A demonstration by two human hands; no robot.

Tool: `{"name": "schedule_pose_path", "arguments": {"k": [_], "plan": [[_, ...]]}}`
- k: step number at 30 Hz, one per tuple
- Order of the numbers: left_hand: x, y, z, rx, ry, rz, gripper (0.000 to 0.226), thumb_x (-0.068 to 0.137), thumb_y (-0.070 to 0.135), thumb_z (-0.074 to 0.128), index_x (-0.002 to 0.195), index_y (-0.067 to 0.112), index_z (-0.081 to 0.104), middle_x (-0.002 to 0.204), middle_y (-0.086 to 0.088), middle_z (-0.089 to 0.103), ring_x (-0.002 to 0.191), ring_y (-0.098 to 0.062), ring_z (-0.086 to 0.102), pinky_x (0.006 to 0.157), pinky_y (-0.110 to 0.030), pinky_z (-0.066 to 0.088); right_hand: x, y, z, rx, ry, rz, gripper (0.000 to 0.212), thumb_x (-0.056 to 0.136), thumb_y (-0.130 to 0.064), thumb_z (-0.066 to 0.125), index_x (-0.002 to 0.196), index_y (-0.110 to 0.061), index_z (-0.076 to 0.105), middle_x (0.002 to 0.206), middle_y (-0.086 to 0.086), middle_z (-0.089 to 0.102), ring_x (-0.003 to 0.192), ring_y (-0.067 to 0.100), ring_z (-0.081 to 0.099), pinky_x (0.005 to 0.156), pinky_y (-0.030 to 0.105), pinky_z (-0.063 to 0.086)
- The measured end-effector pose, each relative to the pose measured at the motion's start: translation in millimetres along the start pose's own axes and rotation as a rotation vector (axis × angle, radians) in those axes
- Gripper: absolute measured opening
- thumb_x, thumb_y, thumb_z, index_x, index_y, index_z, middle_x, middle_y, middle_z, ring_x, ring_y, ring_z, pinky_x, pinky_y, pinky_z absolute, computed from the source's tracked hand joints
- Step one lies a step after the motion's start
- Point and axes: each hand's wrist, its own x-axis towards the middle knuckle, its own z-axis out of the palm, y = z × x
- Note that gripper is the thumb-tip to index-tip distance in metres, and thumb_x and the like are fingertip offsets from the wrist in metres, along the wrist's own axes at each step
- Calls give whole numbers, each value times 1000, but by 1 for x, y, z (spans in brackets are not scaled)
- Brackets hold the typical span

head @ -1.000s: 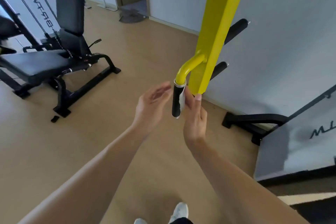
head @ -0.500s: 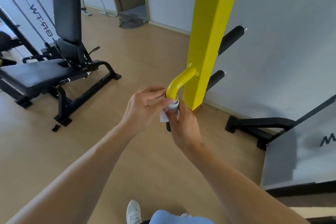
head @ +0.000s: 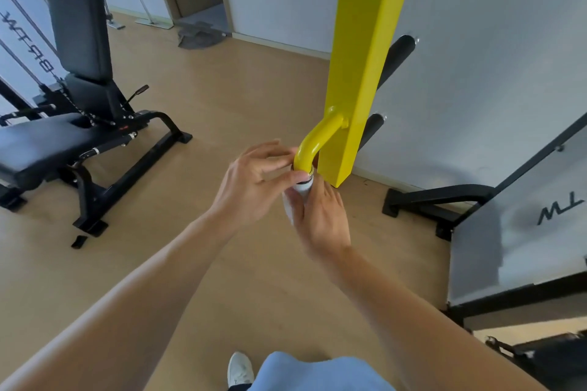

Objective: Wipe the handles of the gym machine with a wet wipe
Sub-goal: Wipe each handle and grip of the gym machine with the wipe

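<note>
A yellow square post carries a curved yellow tube that ends in a black grip, almost wholly hidden by my hands. A white wet wipe is wrapped round that grip just below the tube's chrome collar. My right hand grips the wipe and handle from the right and below. My left hand pinches the top of the wipe at the collar with thumb and fingertips. Two more black handles stick out behind the post.
A black adjustable bench stands at the left on the wooden floor. A black machine foot and slanted frame lie to the right along the grey wall. A doorway is at the back. My white shoe shows below.
My left hand has closed in from open beside the grip to pinching the wipe at its top. My right hand has wrapped round the wipe and handle. The view has moved nearer and lower.
</note>
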Motion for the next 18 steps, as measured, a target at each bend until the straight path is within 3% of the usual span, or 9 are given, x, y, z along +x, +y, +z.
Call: {"name": "schedule_pose_path", "arguments": {"k": [4, 9, 11, 14, 18], "plan": [[3, -2, -3, -8, -21, 1, 20, 87, 40, 72, 105, 36, 77, 117, 27, 66, 127, -2, 49, 102, -18, 37, -12, 14, 12, -200, -209, 122, 41, 100, -51, 43, 110, -14, 56, 98, 5, 65, 97, 27, 61, 81, 37, 40], [4, -7, -4, -24, -29, -3, 28, 83, 48, 71, 108, 38, 76, 118, 29, 66, 126, -1, 49, 102, -20, 38, -3, -16, -9, 95, 96, 29, 25, 97, -42, 43, 107, -21, 50, 91, -2, 61, 85, 22, 54, 71, 35, 39], [4, -8, -2, -46, -29, 7, 27, 83, 45, 72, 108, 36, 77, 117, 27, 67, 125, 0, 50, 101, -17, 38, -4, -14, -4, 87, 37, 71, 19, 98, -39, 49, 103, -21, 45, 87, -4, 58, 84, 22, 55, 71, 36, 39], [6, -9, -2, -53, -34, 36, 22, 85, 40, 73, 106, 35, 77, 116, 29, 67, 125, 2, 50, 99, -11, 35, -8, -2, 10, -52, -60, 139, 30, 100, -43, 51, 109, -15, 47, 91, 4, 65, 89, 28, 62, 79, 41, 45], [8, -13, -4, -59, -44, 29, 23, 84, 44, 73, 106, 39, 77, 115, 33, 66, 126, 2, 50, 100, -14, 37, -6, -8, 6, 9, -28, 106, 32, 98, -43, 54, 115, -19, 43, 99, 3, 67, 94, 25, 62, 79, 40, 47]]}}
